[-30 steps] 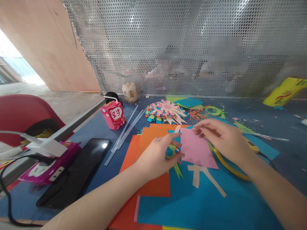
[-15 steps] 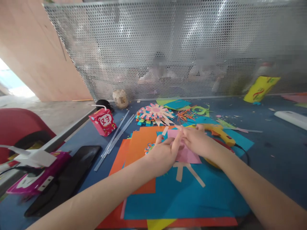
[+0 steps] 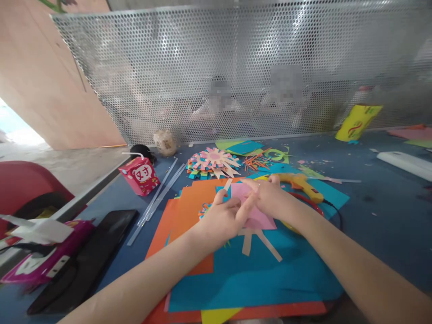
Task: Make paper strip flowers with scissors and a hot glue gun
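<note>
My left hand [image 3: 227, 217] is over the pink paper [image 3: 267, 221], thumb raised and forefinger stretched out to my right hand. My right hand [image 3: 270, 198] comes in from the other side, a finger extended to the left and touching the left forefinger near its tip. I see nothing held in either hand, though some fingers hide behind others. Beneath lies a large blue sheet [image 3: 263, 279] with pale paper strips [image 3: 270, 245] on it. Beside my left hand a small fringed paper flower [image 3: 204, 210] is partly covered. A yellow glue gun [image 3: 302, 184] lies just beyond my right wrist.
Larger layered paper flowers [image 3: 215, 158] and orange paper shreds [image 3: 256, 160] lie farther back. To the left are clear glue sticks [image 3: 155, 202], a red drink carton [image 3: 140, 175], a black phone [image 3: 84, 261] and a purple power strip [image 3: 50, 261]. A perforated metal screen [image 3: 189, 58] stands behind.
The whole view has shifted slightly, moving things a little to the left. My hands stay over the pink paper, with the left forefinger still against my right hand.
</note>
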A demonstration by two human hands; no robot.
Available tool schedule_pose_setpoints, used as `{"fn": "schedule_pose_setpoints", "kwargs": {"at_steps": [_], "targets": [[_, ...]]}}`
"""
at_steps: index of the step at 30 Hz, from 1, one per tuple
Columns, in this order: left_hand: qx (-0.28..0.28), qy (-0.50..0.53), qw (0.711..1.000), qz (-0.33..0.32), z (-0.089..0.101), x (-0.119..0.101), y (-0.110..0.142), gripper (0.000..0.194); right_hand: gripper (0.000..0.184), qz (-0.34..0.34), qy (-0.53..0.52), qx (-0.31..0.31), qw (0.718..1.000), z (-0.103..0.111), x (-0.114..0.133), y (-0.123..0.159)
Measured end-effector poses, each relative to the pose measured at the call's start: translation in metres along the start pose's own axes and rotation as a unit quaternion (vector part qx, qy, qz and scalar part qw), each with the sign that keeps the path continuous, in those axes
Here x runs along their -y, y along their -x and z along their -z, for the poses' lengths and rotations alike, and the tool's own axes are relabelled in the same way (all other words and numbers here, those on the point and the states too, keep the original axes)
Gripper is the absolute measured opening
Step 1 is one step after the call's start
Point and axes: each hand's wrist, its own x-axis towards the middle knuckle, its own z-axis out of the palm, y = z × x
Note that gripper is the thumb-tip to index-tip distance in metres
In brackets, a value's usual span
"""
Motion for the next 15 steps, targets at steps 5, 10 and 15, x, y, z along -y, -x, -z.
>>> {"fn": "schedule_pose_setpoints", "kwargs": {"at_steps": [5,10,15], "targets": [[-0.129,0.142,0.964,0.186,0.017,0.016,0.0,0.077,0.034,0.036,-0.183,-0.032,0.982,-0.006,-0.007,-0.003],[-0.218,0.222,0.921,0.236,0.024,0.024,0.004,0.075,0.023,0.078,-0.376,0.039,0.923,-0.007,0.0,0.0],[-0.196,0.218,0.938,0.187,0.024,0.02,0.008,0.059,0.022,0.095,-0.457,0.101,0.879,-0.007,0.006,0.007]]}}
